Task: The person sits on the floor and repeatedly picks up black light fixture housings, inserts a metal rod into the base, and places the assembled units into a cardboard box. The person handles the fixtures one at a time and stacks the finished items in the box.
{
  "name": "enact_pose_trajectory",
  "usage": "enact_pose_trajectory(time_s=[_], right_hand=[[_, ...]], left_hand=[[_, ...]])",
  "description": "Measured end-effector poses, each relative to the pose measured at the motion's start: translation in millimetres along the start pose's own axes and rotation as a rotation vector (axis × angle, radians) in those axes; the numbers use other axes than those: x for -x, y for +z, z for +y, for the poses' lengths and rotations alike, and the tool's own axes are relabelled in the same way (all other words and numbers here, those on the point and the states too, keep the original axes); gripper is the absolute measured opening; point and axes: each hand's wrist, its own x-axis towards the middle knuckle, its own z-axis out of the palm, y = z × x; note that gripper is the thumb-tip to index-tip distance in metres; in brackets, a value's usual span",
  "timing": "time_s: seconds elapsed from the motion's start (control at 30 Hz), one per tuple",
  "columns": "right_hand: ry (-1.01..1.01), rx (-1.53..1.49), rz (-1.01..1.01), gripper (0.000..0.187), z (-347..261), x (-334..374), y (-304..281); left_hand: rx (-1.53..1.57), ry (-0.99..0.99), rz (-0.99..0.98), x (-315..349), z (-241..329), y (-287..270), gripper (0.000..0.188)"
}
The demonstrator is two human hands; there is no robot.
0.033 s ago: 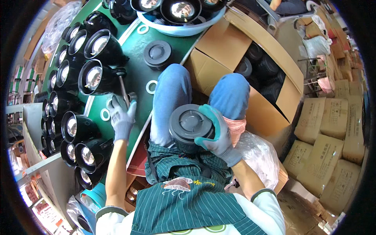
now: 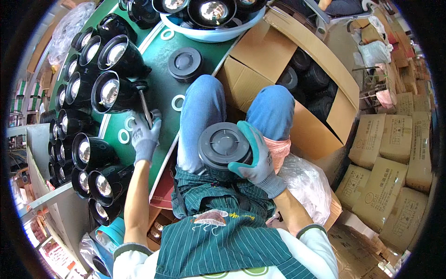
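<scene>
My right hand (image 2: 258,158), in a grey and teal glove, curves round the right side of a round dark grey ribbed-top part (image 2: 224,144) above my lap. Its lower body is black and partly hidden. Over the green table (image 2: 162,56), my gloved left hand (image 2: 145,132) closes round the lower end of a metal-shafted tool (image 2: 144,104). The tool's small dark head lies next to a black bowl-shaped pot (image 2: 110,93) with a shiny inside. Beneath the left fingers lies a white ring (image 2: 129,122). A matching dark grey part (image 2: 185,63) stands on the table past my knee.
Black pots (image 2: 74,86) crowd the table's left side. A light blue basin (image 2: 218,33) at the far end holds more. An open cardboard box (image 2: 258,76) with dark round parts stands right of my knees. Stacked cartons (image 2: 381,186) fill the right; clear plastic (image 2: 304,183) lies beside my lap.
</scene>
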Motion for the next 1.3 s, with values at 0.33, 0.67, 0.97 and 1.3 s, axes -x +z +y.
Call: enact_pose_trajectory(time_s=[0.33, 0.67, 0.97, 1.3], right_hand=[[0.074, -0.036, 0.024, 0.127, -19, 7, 10], [0.316, -1.390, -0.086, 0.061, 23, -99, 5], [0.270, -1.367, -0.331, 0.053, 7, -100, -2], [0.212, -1.634, -0.319, 0.046, 24, -83, -14]], left_hand=[[0.594, 1.000, -0.698, 35, 118, -168, 0.064], [0.022, 0.800, -0.488, 117, 152, -185, 0.084], [0.121, 0.757, -0.188, 125, 143, -165, 0.092], [0.615, 0.765, -0.196, 87, 142, -147, 0.066]])
